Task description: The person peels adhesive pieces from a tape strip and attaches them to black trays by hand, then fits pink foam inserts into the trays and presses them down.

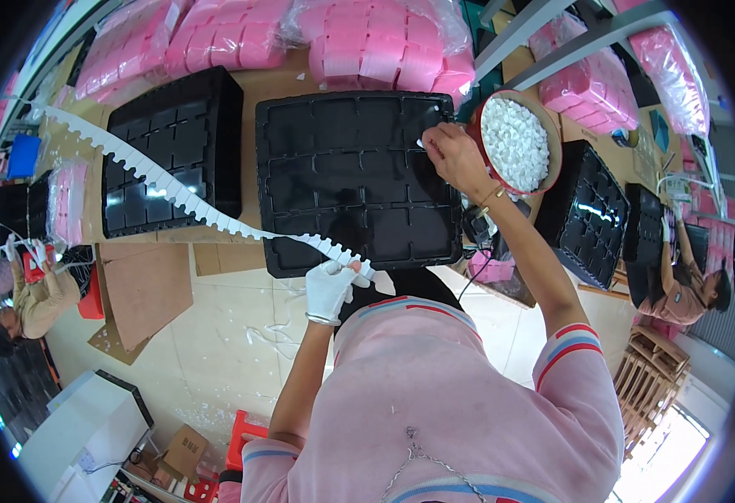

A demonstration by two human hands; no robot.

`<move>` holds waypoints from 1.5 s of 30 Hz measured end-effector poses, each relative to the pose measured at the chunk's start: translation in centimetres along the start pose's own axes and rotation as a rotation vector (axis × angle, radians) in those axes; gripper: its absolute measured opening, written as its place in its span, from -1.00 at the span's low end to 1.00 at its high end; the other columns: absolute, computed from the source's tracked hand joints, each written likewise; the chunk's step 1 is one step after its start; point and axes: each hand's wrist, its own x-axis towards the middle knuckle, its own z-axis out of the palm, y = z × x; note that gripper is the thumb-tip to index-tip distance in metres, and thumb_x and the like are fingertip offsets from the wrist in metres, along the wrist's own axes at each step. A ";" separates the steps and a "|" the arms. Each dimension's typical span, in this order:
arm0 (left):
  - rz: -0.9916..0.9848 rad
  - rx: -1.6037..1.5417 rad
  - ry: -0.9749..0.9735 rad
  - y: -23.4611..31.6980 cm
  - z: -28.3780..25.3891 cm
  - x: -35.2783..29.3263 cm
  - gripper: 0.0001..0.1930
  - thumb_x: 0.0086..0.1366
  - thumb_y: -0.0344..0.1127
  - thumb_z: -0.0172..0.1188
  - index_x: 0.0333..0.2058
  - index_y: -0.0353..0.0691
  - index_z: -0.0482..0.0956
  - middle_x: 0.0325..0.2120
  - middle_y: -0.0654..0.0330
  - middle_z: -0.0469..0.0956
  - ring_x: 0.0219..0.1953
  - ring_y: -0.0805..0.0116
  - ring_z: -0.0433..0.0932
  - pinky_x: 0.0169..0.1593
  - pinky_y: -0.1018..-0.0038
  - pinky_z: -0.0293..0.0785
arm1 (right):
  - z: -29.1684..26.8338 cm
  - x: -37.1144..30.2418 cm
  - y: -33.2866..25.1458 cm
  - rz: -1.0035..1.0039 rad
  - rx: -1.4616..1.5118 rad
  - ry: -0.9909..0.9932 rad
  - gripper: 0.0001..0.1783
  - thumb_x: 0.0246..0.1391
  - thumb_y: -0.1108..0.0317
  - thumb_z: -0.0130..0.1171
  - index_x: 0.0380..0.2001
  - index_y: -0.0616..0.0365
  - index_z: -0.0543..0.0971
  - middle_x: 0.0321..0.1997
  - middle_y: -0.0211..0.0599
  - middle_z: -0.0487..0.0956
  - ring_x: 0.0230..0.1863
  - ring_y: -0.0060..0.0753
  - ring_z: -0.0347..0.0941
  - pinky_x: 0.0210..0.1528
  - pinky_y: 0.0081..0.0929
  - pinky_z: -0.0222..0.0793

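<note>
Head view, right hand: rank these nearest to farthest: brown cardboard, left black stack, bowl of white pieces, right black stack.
From the right hand:
1. Bowl of white pieces: just to its right.
2. Right black stack: beyond the bowl.
3. Left black stack: across the middle tray.
4. Brown cardboard: lower left.

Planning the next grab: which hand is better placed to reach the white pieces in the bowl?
Probably the right hand: it is beside the bowl, while the left hand is farther away, holding the white strip.

A notched white strip (187, 200) curves across black trays (351, 180).
</note>
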 end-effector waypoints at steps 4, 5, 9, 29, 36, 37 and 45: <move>-0.022 -0.033 -0.020 0.3 -0.2 -0.2 -0.77 0.28 -0.27 0.36 -0.39 -0.38 0.69 -0.59 0.11 0.67 -0.75 0.62 0.35 -0.69 0.61 0.15 | -2.1 0.3 1.2 0.234 0.314 -0.016 -0.92 0.11 0.50 0.19 -0.30 0.23 0.56 -0.33 -0.11 0.54 -0.27 -0.01 0.52 -0.17 -0.20 0.44; -0.026 -0.032 -0.022 0.4 -0.2 -0.2 -0.74 0.27 -0.25 0.38 -0.40 -0.39 0.68 -0.60 0.10 0.66 -0.75 0.62 0.35 -0.69 0.61 0.14 | -2.3 0.4 1.7 0.205 0.350 -0.013 -0.91 0.11 0.51 0.19 -0.30 0.26 0.55 -0.36 -0.12 0.53 -0.31 0.03 0.50 -0.17 -0.20 0.44; -0.004 -0.053 -0.033 1.1 0.3 -0.1 -0.68 0.26 -0.23 0.41 -0.51 -0.38 0.63 -0.64 0.09 0.63 -0.76 0.60 0.34 -0.69 0.60 0.14 | -1.3 2.3 5.1 0.046 0.220 0.050 -0.89 0.01 0.55 0.14 -0.35 0.15 0.52 -0.34 -0.12 0.52 -0.17 0.03 0.50 -0.15 -0.13 0.44; -0.009 -0.003 -0.008 0.7 0.1 -0.1 -0.74 0.28 -0.24 0.36 -0.41 -0.37 0.70 -0.61 0.17 0.65 -0.75 0.60 0.39 -0.69 0.57 0.20 | 1.1 5.6 8.1 -0.236 -0.227 -0.005 -0.76 0.04 0.40 0.21 -0.20 0.24 0.56 -0.18 -0.09 0.59 -0.05 -0.01 0.54 0.03 -0.22 0.48; 0.007 -0.019 -0.020 0.1 -0.1 0.2 -0.73 0.28 -0.23 0.37 -0.39 -0.39 0.70 -0.60 0.15 0.67 -0.75 0.60 0.39 -0.69 0.59 0.20 | 1.3 5.7 6.5 -0.238 -0.371 -0.150 -0.79 0.05 0.38 0.16 -0.24 0.23 0.56 -0.18 -0.08 0.58 -0.09 0.01 0.53 0.03 -0.18 0.47; 0.015 -0.036 -0.022 0.0 -0.1 0.1 -0.73 0.28 -0.23 0.37 -0.39 -0.39 0.70 -0.59 0.14 0.67 -0.75 0.60 0.39 -0.69 0.59 0.20 | 1.2 5.2 6.7 -0.224 -0.304 -0.100 -0.80 0.06 0.39 0.14 -0.25 0.23 0.55 -0.20 -0.08 0.58 -0.11 0.00 0.53 0.01 -0.20 0.47; 0.007 -0.056 -0.012 -0.3 -0.2 0.4 -0.73 0.25 -0.25 0.41 -0.41 -0.40 0.68 -0.62 0.16 0.64 -0.75 0.59 0.40 -0.70 0.59 0.19 | 1.6 4.7 5.9 -0.174 -0.253 -0.019 -0.84 0.06 0.43 0.09 -0.28 0.24 0.54 -0.25 -0.05 0.56 -0.11 0.00 0.53 0.00 -0.17 0.47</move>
